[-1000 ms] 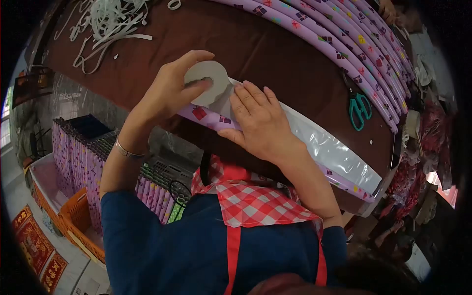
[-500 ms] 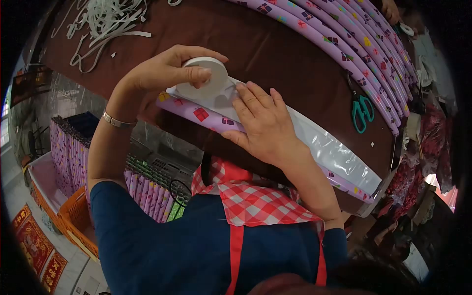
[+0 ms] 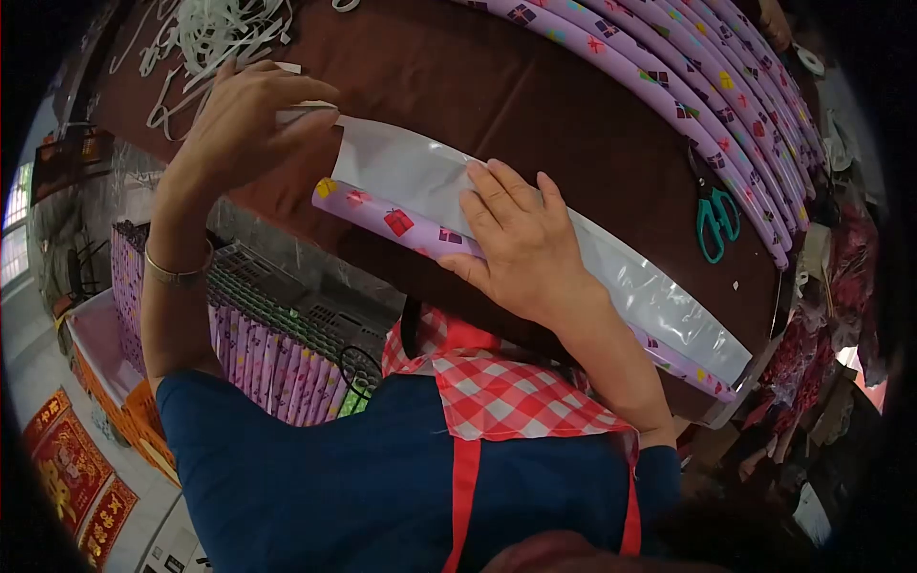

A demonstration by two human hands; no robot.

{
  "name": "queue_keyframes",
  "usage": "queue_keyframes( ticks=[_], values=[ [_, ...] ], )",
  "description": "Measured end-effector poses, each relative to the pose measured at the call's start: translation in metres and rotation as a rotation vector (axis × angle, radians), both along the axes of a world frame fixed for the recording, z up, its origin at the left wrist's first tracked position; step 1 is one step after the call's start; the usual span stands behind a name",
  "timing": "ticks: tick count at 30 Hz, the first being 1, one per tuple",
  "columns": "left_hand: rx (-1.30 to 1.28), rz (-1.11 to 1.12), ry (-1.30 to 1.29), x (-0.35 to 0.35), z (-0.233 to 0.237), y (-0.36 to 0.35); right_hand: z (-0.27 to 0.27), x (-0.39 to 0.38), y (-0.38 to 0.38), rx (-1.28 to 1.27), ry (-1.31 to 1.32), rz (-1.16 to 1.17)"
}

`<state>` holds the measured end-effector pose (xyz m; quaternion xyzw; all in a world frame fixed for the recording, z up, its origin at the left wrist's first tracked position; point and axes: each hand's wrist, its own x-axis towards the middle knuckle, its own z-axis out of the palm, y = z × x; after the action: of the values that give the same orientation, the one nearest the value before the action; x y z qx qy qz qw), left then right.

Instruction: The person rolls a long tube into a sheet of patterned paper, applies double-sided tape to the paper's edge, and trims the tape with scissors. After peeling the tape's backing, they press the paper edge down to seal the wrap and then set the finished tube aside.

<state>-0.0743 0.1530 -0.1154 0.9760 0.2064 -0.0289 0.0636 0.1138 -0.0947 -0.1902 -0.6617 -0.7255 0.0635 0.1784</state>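
My left hand (image 3: pixel 250 116) is closed around the white tape roll (image 3: pixel 304 113), off the far left end of the wrap; the roll is mostly hidden by my fingers and shows only a thin pale part. My right hand (image 3: pixel 523 239) lies flat with fingers spread on the partly rolled purple gift-print sheet (image 3: pixel 396 222). The thumb rests on the rolled purple edge. Beyond it the sheet's glossy white underside (image 3: pixel 401 158) lies face up along the dark cloth.
Finished purple rolls (image 3: pixel 659 76) lie side by side at the upper right. Teal scissors (image 3: pixel 716 224) lie beside them. White strips (image 3: pixel 215 38) are heaped at the upper left. Below the table are an orange basket (image 3: pixel 124 411) and upright purple rolls (image 3: pixel 263 349). Another person's hand (image 3: pixel 776 24) shows at the top right.
My left hand has moved left with the tape roll, away from the sheet, and turned, so the roll's flat face no longer shows. My right hand has stayed on the sheet.
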Motion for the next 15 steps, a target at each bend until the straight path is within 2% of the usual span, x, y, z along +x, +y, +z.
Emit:
queue_keyframes(
  ticks=[1, 3, 6, 15],
  values=[
    [0.002, 0.001, 0.002, -0.002, -0.001, -0.004, 0.000, 0.000, 0.000, -0.001, -0.001, -0.001],
    [0.238, 0.050, -0.032, -0.005, -0.008, -0.013, 0.000, 0.000, 0.000, 0.002, 0.001, 0.000],
    [0.338, 0.114, -0.011, -0.005, -0.018, -0.020, -0.001, 0.000, 0.001, 0.008, 0.002, 0.003],
    [0.421, 0.162, -0.110, -0.004, -0.030, -0.030, -0.002, 0.000, 0.001, 0.020, 0.008, -0.001]
  ],
)
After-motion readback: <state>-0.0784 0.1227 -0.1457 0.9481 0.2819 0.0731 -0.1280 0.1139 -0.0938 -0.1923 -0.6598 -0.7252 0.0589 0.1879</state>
